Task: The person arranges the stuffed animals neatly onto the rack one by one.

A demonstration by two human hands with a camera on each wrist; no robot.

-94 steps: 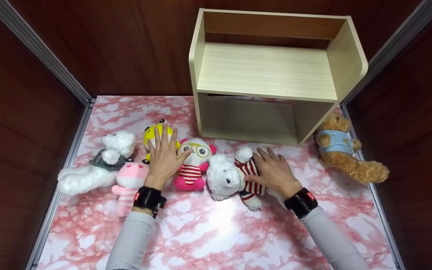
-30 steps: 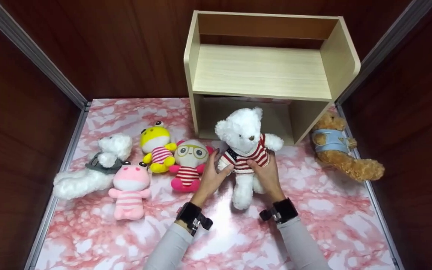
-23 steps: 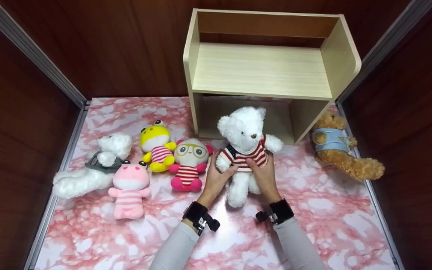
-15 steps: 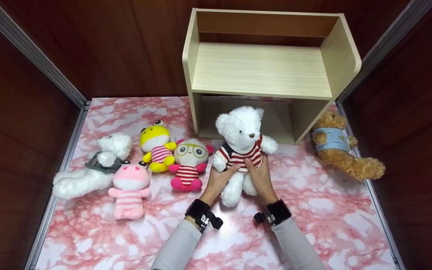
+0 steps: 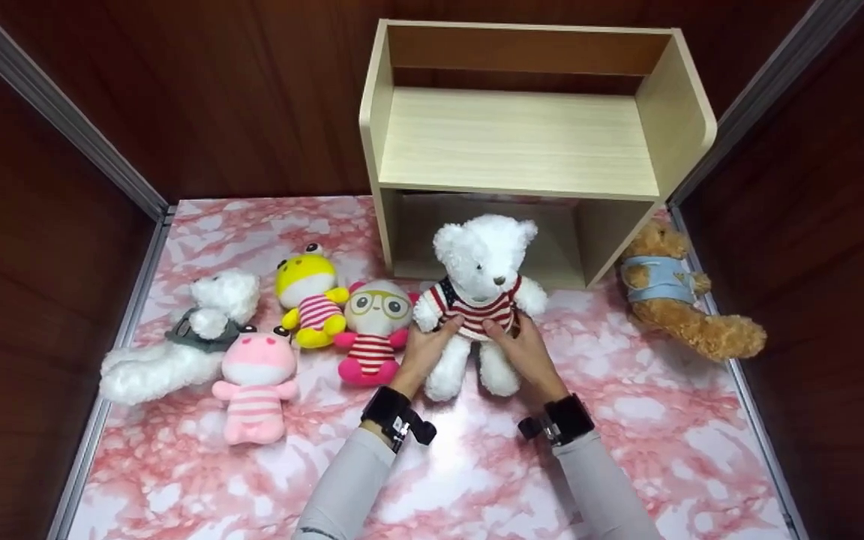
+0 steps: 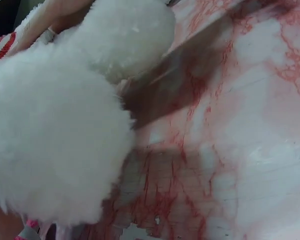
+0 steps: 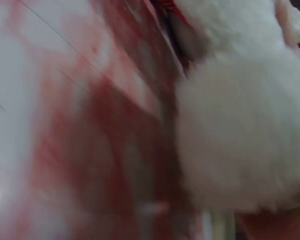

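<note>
Left hand (image 5: 423, 351) & right hand (image 5: 520, 352) both clamped on fluffy white teddy bear w/ red-striped shirt (image 5: 478, 292), upright before pale wooden shelf unit (image 5: 522, 142).

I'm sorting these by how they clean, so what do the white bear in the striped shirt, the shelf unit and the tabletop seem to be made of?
White bear: fluffy long-pile plush, probably synthetic; the fuzzy pile fills the wrist views. Its striped shirt looks knitted.
Shelf unit: pale board with printed-looking wood grain, matte, likely laminate.
Tabletop: smooth pink marble-pattern surface, glossy with a glare patch; probably a printed film, not stone.
</note>
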